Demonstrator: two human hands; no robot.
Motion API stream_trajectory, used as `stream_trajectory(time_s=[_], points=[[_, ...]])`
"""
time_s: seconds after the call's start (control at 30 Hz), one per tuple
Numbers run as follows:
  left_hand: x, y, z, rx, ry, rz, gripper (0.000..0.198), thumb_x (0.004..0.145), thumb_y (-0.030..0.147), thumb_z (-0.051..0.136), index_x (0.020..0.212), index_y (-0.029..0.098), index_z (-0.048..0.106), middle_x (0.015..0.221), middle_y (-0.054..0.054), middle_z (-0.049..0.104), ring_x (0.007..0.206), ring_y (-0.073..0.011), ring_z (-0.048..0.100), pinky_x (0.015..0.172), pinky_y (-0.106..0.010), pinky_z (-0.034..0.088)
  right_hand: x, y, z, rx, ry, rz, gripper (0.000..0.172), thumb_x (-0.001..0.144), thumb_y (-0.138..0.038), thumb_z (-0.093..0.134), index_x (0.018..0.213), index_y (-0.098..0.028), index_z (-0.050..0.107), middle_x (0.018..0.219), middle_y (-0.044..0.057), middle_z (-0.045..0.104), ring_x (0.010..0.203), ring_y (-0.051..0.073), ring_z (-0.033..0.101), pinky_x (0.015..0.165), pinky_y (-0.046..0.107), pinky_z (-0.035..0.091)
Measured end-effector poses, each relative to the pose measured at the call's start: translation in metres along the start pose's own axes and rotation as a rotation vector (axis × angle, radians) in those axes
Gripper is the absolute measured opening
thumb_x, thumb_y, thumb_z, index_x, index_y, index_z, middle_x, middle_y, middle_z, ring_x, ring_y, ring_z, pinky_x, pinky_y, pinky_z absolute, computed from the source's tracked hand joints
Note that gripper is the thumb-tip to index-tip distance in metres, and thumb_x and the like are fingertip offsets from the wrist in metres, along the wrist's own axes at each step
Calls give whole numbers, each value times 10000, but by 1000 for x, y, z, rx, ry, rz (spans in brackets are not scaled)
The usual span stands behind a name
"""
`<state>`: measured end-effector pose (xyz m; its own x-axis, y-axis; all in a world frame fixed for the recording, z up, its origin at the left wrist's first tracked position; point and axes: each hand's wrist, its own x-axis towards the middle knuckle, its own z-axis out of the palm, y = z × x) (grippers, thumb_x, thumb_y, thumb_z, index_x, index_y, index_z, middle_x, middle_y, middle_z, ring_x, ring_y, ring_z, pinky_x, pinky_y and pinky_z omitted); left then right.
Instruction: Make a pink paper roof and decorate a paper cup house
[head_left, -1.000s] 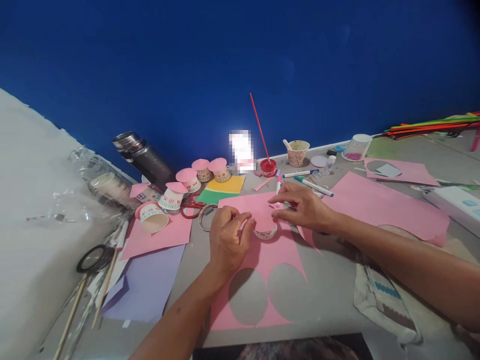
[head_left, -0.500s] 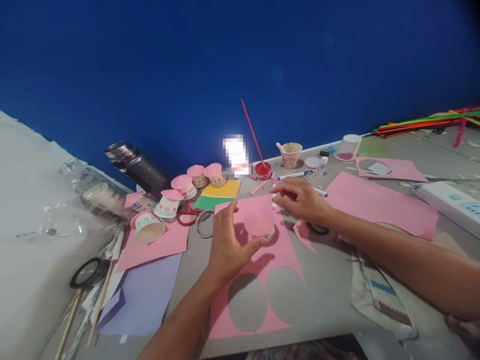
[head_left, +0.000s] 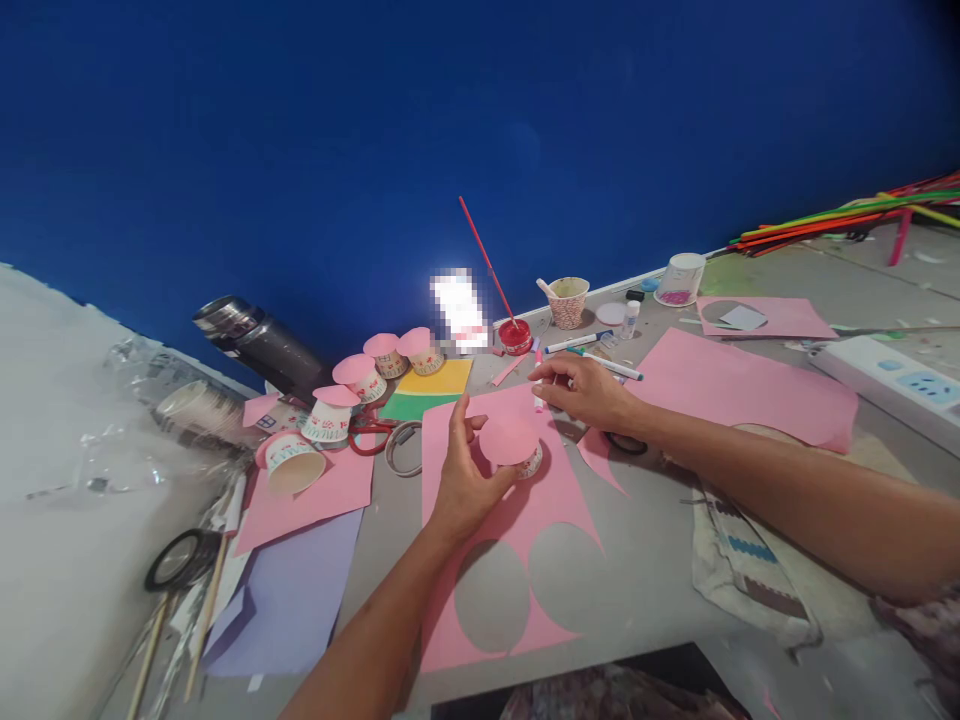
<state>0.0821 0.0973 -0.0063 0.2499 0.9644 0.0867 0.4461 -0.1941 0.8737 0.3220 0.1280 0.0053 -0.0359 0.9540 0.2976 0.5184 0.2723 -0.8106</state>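
A small printed paper cup (head_left: 531, 462) with a pink paper disc (head_left: 510, 440) on top stands on a pink sheet (head_left: 442, 640) with round holes cut in it. My left hand (head_left: 474, 475) is closed around the cup's left side, thumb at its near side and fingers behind. To the right, my right hand (head_left: 581, 388) hovers with fingers bent and slightly apart, apparently holding nothing. Its fingertips are close to a pink marker (head_left: 538, 385). Just behind that hand lies a green-tipped marker (head_left: 611, 366).
Several disc-topped cups (head_left: 360, 378) stand at left by a dark flask (head_left: 262, 345), scissors (head_left: 371, 436) and a tape roll (head_left: 405, 448). A red pot (head_left: 515, 337), glue stick (head_left: 630, 320) and cups line the wall. A power strip (head_left: 900, 385) sits at right.
My left hand has moved in against the cup, its fingers closing nearer to it. My right hand has shifted slightly, uncovering more of the green-tipped marker. The whole view has shifted a little.
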Motion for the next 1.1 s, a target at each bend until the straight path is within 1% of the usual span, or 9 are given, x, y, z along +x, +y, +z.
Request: stream_trajectory(time_s=[0.1, 0.23, 0.4, 0.47, 0.57, 0.73, 0.83, 0.93, 1.1], points=[[6, -5, -3, -95, 42, 34, 1093, 702, 358, 862, 1623, 274, 279, 1330, -108, 608, 1315, -299, 580, 1144, -487, 423, 0, -2, -1, 46, 4, 24, 161, 836, -289, 687, 924, -193, 783, 878, 30, 718, 742, 163, 575, 712, 304, 438], [15, -6, -18, -441, 98, 3, 952, 730, 376, 816, 1573, 282, 383, 1232, -78, 662, 1179, -260, 662, 969, -391, 549, -3, -5, 0, 138, -19, 70, 138, 832, -286, 661, 859, -202, 768, 912, 38, 724, 740, 166, 591, 702, 309, 447], [16, 2, -34, -681, 120, -92, 801, 735, 400, 814, 1481, 308, 538, 1361, -88, 650, 1118, -248, 705, 878, -341, 572, -10, -9, 4, 303, -184, 161, 97, 766, -295, 741, 747, -200, 736, 730, 9, 673, 627, 143, 556, 589, 279, 405], [15, 3, -34, -697, 141, -85, 817, 722, 386, 821, 1486, 320, 539, 1414, -84, 625, 1091, -231, 710, 852, -323, 570, -13, -12, 5, 403, -305, 235, 166, 773, -356, 761, 742, -193, 748, 631, -8, 613, 530, 117, 483, 511, 265, 344], [14, 3, -32, -652, 177, -23, 862, 734, 393, 816, 1528, 331, 487, 1438, -91, 614, 1087, -227, 706, 846, -323, 570, -17, -19, 6, 588, -455, 349, 329, 779, -492, 775, 822, -166, 782, 629, -4, 581, 479, 83, 376, 470, 257, 244], [13, 1, -27, -548, 211, 94, 933, 760, 439, 812, 1582, 307, 389, 1293, -105, 664, 1179, -271, 672, 896, -367, 580, -26, -29, 15, 849, -562, 454, 504, 714, -628, 851, 745, -148, 699, 637, -30, 491, 519, 55, 267, 485, 250, 118], [12, 2, -25, -497, 198, 116, 965, 775, 466, 812, 1602, 298, 344, 1232, -100, 673, 1170, -274, 675, 897, -375, 585, -30, -29, 23, 950, -565, 491, 526, 694, -625, 883, 701, -157, 643, 590, -70, 402, 518, 52, 211, 483, 255, 78], [12, 2, -24, -498, 166, 114, 998, 785, 512, 818, 1618, 301, 309, 1265, -114, 664, 1192, -283, 672, 916, -388, 587, -32, -28, 28, 1026, -531, 513, 515, 677, -580, 919, 702, -157, 627, 594, -71, 422, 522, 45, 210, 484, 240, 90], [15, -6, -24, -451, 61, 169, 1229, 657, 713, 864, 1639, 324, 235, 1562, -176, 476, 1480, -379, 478, 1114, -490, 497, -28, -28, 25, 1108, -438, 527, 500, 668, -523, 951, 701, -150, 619, 615, -66, 457, 522, 32, 213, 473, 209, 113]])
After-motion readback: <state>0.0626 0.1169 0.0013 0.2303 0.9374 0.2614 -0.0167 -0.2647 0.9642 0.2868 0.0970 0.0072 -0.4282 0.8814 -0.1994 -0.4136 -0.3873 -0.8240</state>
